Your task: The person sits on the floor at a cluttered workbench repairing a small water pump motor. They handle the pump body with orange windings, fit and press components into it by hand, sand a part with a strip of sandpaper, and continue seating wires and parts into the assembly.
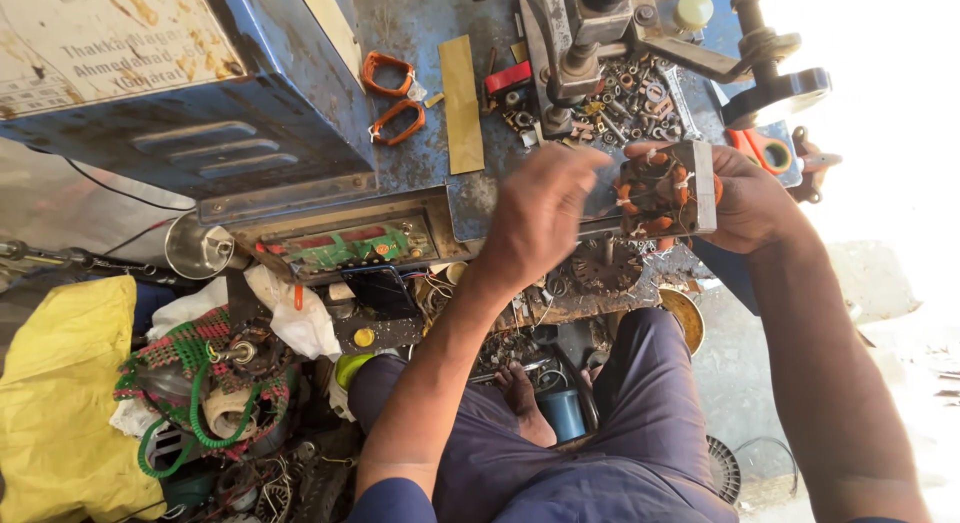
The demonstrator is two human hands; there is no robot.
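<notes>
Gripping a wound motor coil point(662, 193) in the right hand point(745, 198) above the desk's point(420, 28) front edge, the person pinches its wires with the left hand point(540, 208); a hard tug could snap the thin copper strands.

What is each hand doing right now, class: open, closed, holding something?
Left hand: fingers pinched together at the motor stator; whether it grips a wire or tool cannot be told.
Right hand: closed around the motor stator, holding it up.
</notes>
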